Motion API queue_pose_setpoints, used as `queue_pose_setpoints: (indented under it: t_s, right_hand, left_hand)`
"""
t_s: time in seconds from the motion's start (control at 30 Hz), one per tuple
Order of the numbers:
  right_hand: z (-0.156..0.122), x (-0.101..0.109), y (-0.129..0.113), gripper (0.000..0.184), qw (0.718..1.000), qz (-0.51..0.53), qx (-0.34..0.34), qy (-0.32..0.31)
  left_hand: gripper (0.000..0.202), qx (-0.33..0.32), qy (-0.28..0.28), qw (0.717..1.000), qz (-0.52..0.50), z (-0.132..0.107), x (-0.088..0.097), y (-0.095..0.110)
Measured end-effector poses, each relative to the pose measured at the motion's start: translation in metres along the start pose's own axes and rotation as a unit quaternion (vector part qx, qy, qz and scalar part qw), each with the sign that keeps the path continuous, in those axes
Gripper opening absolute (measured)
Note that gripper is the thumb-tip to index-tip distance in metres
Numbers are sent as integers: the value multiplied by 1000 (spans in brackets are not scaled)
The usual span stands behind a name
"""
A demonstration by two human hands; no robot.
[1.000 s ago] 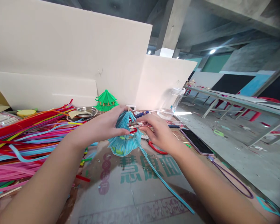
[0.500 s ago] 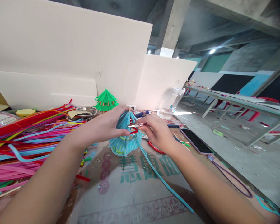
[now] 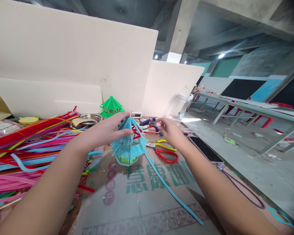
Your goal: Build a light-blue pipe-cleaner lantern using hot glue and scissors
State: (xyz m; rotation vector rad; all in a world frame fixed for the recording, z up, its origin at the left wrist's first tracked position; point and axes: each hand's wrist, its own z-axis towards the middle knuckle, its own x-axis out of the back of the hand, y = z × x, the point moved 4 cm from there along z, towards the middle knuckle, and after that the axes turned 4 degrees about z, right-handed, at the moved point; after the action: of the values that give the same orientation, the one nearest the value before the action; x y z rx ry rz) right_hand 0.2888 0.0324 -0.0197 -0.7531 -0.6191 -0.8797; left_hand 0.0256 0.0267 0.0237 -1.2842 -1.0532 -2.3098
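Note:
My left hand (image 3: 105, 132) grips a small light-blue pipe-cleaner pagoda roof (image 3: 128, 145) from its left side and holds it upright on the printed cardboard (image 3: 142, 195). A long blue pipe cleaner (image 3: 172, 194) trails from it toward me on the right. My right hand (image 3: 170, 130) is stretched past the model, its fingers curled on the end of a blue-handled tool (image 3: 149, 122) on the table. Red-handled snips (image 3: 136, 132) lie just behind the model, free of either hand.
A big heap of coloured pipe cleaners (image 3: 26, 143) fills the left. Red-handled pliers (image 3: 167, 156) and a yellow-handled tool (image 3: 161, 143) lie right of the model. A phone (image 3: 205, 148), clear bottle (image 3: 180, 107), green pagoda (image 3: 110, 106), metal dish (image 3: 88, 119) and white boards (image 3: 75, 65) surround them.
My right hand let go of the red snips at the blue model and moved back and right to the blue-handled tool. The left hand kept its grip, turning the model a little.

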Motion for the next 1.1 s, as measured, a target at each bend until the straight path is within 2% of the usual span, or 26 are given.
queue_pose_setpoints:
  t_s: [0.1, 0.2, 0.3, 0.4, 0.53, 0.6, 0.67, 0.7, 0.77, 0.8, 0.87, 0.93, 1.03, 1.1]
  right_hand:
    - [-4, -23, 29, 27, 999, -3, -11, -36]
    - [-8, -36, 40, 31, 999, -5, -11, -53]
    - [-8, -33, 40, 34, 999, -10, -18, -46]
    - [-6, -23, 35, 18, 998, -13, -40, -47]
    - [-8, -22, 14, 19, 993, 8, -42, -113]
    - [-10, -23, -3, 17, 991, 19, -34, -125]
    - [-10, -18, -22, 16, 995, 33, -24, -93]
    - [-11, -13, -33, 17, 997, 48, -10, -55]
    - [-12, 1, -57, 17, 992, 99, 64, 38]
    - [-14, 7, -69, 17, 985, 116, 113, 61]
    - [-19, 13, -89, 17, 971, 115, 199, 61]
    - [-22, 12, -101, 19, 965, 85, 243, 43]
    - [-25, 9, -107, 16, 963, 59, 258, 44]
    - [-25, 8, -107, 15, 963, 78, 254, 42]
  left_hand:
    - [62, 29, 32, 999, -25, 3, 1, -7]
    - [64, 39, 36, 997, -56, 5, 0, -10]
    - [62, 45, 39, 997, -58, 5, 0, -9]
    - [56, 45, 48, 997, -33, 5, 1, -7]
    - [55, 40, 63, 997, -9, 4, 2, -4]
    - [54, 39, 54, 998, -12, 3, 3, -2]
    - [52, 35, 41, 998, -12, 3, 4, 0]
    - [51, 31, 36, 999, -11, 2, 5, 2]
    - [49, 21, 34, 999, -11, 2, 6, 5]
    - [48, 15, 37, 999, -12, 1, 6, 7]
    - [47, 3, 39, 999, -14, 1, 5, 12]
    - [45, -11, 38, 999, -9, 0, 4, 17]
    - [43, -25, 36, 999, 0, -1, 4, 22]
    - [43, -24, 40, 999, 3, -1, 5, 23]
